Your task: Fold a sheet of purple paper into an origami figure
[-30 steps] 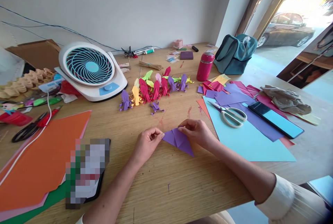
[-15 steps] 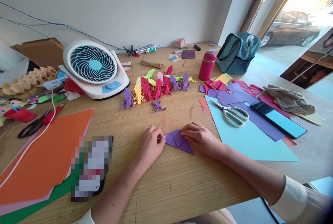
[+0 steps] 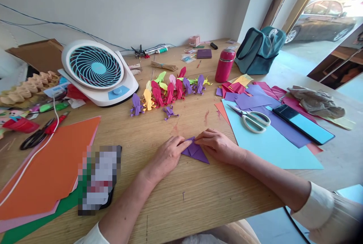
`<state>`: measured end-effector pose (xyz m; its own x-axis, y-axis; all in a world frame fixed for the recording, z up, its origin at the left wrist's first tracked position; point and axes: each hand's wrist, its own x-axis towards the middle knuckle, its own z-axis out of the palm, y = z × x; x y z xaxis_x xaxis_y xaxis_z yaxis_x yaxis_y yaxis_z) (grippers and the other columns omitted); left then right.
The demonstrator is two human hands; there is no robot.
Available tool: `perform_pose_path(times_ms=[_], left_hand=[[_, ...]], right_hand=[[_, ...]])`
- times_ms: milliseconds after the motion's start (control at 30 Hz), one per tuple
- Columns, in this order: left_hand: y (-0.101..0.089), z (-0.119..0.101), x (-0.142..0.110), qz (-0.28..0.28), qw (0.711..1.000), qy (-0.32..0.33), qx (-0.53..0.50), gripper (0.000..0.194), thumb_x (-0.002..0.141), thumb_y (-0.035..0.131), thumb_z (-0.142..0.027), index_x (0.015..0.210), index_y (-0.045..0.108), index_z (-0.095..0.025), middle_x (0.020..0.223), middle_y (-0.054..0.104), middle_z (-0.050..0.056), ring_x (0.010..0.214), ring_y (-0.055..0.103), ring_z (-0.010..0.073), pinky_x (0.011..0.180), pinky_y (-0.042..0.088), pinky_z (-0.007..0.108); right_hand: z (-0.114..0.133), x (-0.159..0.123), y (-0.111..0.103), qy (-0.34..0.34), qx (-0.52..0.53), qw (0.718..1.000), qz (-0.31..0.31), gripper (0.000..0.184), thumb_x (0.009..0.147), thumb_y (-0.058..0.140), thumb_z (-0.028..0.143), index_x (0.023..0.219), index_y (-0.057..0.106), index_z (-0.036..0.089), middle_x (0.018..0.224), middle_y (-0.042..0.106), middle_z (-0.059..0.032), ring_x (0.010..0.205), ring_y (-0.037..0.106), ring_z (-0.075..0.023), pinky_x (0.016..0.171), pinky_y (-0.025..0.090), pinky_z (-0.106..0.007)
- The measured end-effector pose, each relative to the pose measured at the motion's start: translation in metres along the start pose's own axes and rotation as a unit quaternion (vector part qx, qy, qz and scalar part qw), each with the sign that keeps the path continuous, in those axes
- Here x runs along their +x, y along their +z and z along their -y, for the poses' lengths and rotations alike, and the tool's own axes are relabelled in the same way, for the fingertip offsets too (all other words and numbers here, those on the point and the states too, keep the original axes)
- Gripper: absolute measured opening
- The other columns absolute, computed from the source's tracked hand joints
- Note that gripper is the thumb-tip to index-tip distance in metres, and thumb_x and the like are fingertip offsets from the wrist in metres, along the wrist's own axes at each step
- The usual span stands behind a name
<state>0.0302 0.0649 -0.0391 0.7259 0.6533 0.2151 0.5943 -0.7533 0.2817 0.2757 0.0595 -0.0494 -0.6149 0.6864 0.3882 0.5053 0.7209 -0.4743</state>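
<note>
A folded piece of purple paper lies on the wooden table between my two hands, with crease lines and a triangular flap showing. My left hand is closed on its left edge, the thumb stretched across the top of the paper. My right hand grips the upper right edge, fingertips pressed together on the fold. Part of the paper is hidden under the fingers of both hands. Beyond them sits a small purple folded paper figure, in front of a group of colourful paper figures.
White-handled scissors rest on a light blue sheet at right, beside a phone. A pink flask and teal bag stand behind. At left are a fan, orange paper and a blurred phone.
My left thumb has moved right, onto the top of the purple paper. My right hand has shifted slightly left along its upper edge. The view has shifted a little.
</note>
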Motion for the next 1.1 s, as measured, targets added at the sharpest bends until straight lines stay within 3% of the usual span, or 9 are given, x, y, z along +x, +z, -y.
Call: perform_pose_path(times_ms=[200,400,767,1100], left_hand=[[-0.001,-0.013,0.004,0.005,0.997,-0.033,0.064,0.028,0.097,0.049,-0.019,0.122,0.062,-0.021,0.108,0.063,0.008,0.097,0.060,0.0219,0.084,0.052,0.035],[0.003,-0.014,0.002,-0.008,0.995,-0.010,0.094,0.028,0.097,0.048,-0.016,0.121,0.062,-0.021,0.128,0.062,0.006,0.105,0.059,0.0224,0.088,0.050,0.035],[-0.001,-0.025,0.008,0.045,0.987,-0.031,0.149,0.029,0.102,0.042,-0.022,0.127,0.055,-0.022,0.115,0.066,0.004,0.101,0.056,0.0218,0.082,0.049,0.035],[0.002,-0.024,0.009,0.057,0.985,-0.030,0.160,0.033,0.100,0.043,-0.019,0.131,0.052,-0.024,0.115,0.063,0.003,0.101,0.053,0.0229,0.082,0.050,0.036]], right_hand=[[-0.003,0.003,0.006,0.022,0.026,0.999,-0.020,0.022,0.098,0.052,0.019,0.108,0.071,0.021,0.104,0.070,-0.0093,0.094,0.062,-0.0209,0.089,0.048,-0.037],[-0.003,0.005,0.006,0.028,0.022,0.999,-0.017,0.029,0.098,0.049,0.016,0.120,0.067,0.022,0.103,0.067,-0.0094,0.094,0.061,-0.0211,0.087,0.048,-0.036],[0.002,0.004,0.008,0.063,-0.005,0.998,-0.026,0.014,0.093,0.059,0.017,0.105,0.065,0.019,0.101,0.064,-0.0094,0.094,0.060,-0.0227,0.086,0.050,-0.038],[0.002,-0.001,-0.001,0.081,0.019,0.997,0.007,0.035,0.087,0.068,0.021,0.121,0.058,0.020,0.113,0.058,-0.0112,0.107,0.057,-0.0262,0.094,0.049,-0.043]])
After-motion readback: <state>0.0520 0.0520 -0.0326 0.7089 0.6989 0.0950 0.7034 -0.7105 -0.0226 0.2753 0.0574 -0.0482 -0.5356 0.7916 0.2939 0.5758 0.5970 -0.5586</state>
